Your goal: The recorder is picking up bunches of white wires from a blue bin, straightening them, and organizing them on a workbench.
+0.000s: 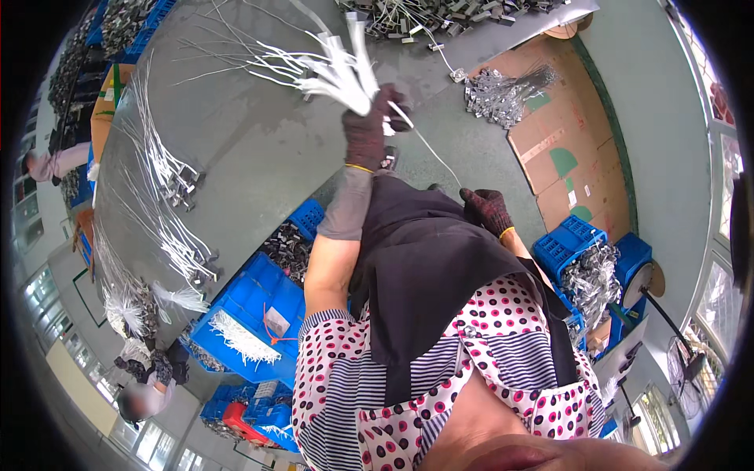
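Note:
My left hand [369, 129], in a dark knitted glove, is closed around a bundle of white cables [338, 74]. Thick white ends stick up above the fist, and thin loose wires fan out to the left. From this bundle a single thin white wire [430, 147] runs down to the right. My right hand [487, 210], gloved the same way, pinches the far end of that wire near my apron. The exact grip of the right fingertips is too small to make out.
White cables with metal ends [169, 177] lie in bunches on the grey table [259, 149]. A heap of small metal parts [455, 16] sits at the far edge. Silvery pieces [503, 94] rest on cardboard [565, 141]. Blue crates [251, 298] stand beside me; other people work at left.

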